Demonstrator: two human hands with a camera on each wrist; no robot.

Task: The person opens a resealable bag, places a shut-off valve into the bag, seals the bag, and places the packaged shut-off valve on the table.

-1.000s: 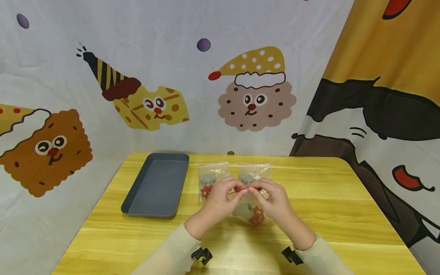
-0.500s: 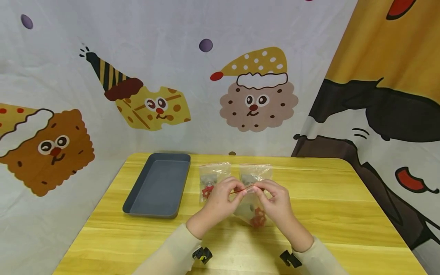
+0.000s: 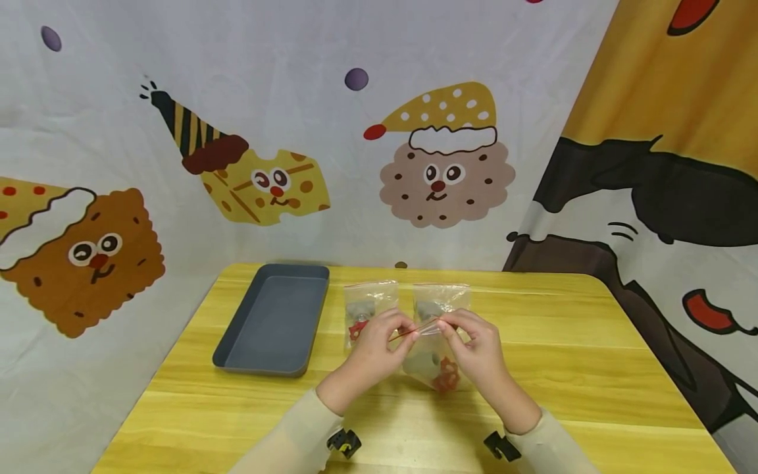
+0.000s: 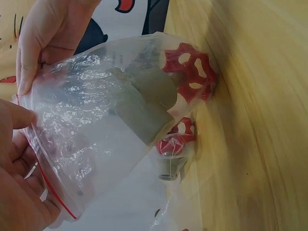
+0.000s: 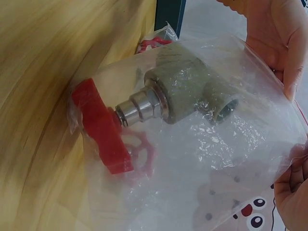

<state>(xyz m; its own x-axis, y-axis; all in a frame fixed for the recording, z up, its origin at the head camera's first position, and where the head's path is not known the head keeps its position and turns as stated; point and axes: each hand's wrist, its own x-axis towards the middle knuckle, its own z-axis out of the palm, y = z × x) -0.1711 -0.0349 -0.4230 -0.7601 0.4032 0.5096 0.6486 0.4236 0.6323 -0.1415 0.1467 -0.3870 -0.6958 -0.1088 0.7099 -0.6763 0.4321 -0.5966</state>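
Observation:
A clear zip bag with a red strip along its mouth hangs between my hands over the table. My left hand pinches the mouth edge at one side, and my right hand pinches it at the other. A short stretch of clear film shows between the fingertips. Inside is a valve with a grey-green body, a silver metal neck and a red handwheel. In the left wrist view the handwheel end hangs lowest, close to the tabletop.
Two more zip bags lie behind my hands. The left bag holds a red handwheel and grey parts; the right bag is partly hidden. A dark grey tray stands at the left of the wooden table. Behind hangs a cartoon-printed cloth.
My fingertips have moved slightly apart along the bag's mouth, and more clear film shows between them. The bag still hangs from both hands. The head view has shifted a little.

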